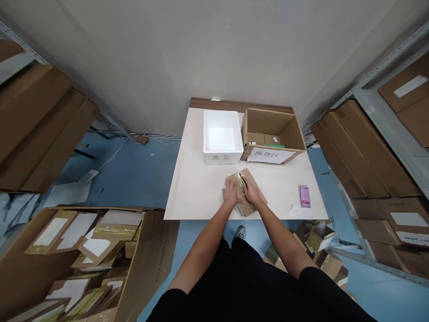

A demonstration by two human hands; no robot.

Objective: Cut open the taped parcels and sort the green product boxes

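A flat brown cardboard parcel (257,190) lies near the front edge of the white table (197,188). My left hand (230,193) rests on its left side, fingers laid flat. My right hand (251,192) is closed on a small yellow-and-black tool (241,180), its tip at a strip of clear tape on top of the parcel. Behind the parcel stand a white foam box (222,136), with nothing in it, and an open cardboard box (273,134) with a paper label on its front flap.
A small purple item (304,196) and a white slip lie at the table's right. A big carton of flat parcels (83,259) stands at my lower left. Shelves with brown boxes line both sides. More small parcels lie on the blue floor at the right.
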